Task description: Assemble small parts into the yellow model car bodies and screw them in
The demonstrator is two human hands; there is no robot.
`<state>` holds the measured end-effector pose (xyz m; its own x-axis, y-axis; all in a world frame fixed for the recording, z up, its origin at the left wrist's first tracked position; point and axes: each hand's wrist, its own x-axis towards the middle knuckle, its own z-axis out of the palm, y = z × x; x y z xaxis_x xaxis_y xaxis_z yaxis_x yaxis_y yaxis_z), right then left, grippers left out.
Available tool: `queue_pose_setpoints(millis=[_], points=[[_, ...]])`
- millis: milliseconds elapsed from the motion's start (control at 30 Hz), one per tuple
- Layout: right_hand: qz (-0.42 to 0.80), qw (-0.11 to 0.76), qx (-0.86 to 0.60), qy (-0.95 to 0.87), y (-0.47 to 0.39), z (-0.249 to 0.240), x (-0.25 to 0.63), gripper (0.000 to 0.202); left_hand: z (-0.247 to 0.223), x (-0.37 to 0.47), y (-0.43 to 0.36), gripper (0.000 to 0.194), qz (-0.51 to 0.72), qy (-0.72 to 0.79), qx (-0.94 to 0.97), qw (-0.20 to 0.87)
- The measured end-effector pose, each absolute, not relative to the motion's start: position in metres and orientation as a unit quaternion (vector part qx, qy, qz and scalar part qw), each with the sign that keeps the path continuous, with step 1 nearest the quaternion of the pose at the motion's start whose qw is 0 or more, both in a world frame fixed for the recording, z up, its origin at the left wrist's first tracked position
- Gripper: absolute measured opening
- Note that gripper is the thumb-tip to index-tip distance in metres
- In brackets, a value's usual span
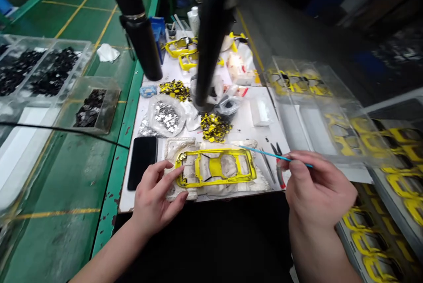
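A yellow toy car body shell point(216, 167) lies on its side of a whitish, rough-surfaced block point(259, 181) near the table's front edge. Fingers spread, my left hand point(157, 195) rests at the shell's left end, with the index fingertip touching it or just over it. Pinched between thumb and fingers of my right hand point(319, 188) is a thin blue stick point(264, 152), its pale tip pointing left above the shell's far edge. Tweezers point(268, 166) and red-handled pliers point(280, 170) lie between the shell and my right hand.
Behind the shell are a pile of small yellow-black parts point(215, 128) and a bag of silvery pieces point(166, 115). A black phone point(142, 163) and black bottle point(140, 32) stand left. A dark post point(213, 32) crosses the view. Clear trays point(307, 111) holding yellow shells are right.
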<state>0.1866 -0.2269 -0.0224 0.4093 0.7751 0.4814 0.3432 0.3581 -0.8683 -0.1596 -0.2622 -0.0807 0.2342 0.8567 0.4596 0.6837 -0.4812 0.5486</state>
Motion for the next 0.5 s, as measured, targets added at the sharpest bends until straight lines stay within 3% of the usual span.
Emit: queue_pose_setpoints(millis=[100,233,500], points=[[0.091,0.667,-0.562,-0.481,-0.202,-0.031,0.214,0.015,-0.069,-0.163,-0.256,0.035,0.334,0.499,0.795,0.09],[0.1,0.625,-0.64,-0.435,-0.176,-0.046,0.242,0.037,-0.053,-0.167,-0.241,0.03,0.276,0.487,0.828,0.038],[0.095,0.564,-0.685,-0.452,-0.152,-0.073,0.255,0.052,-0.024,-0.17,-0.194,0.039,0.268,0.498,0.825,-0.02]])
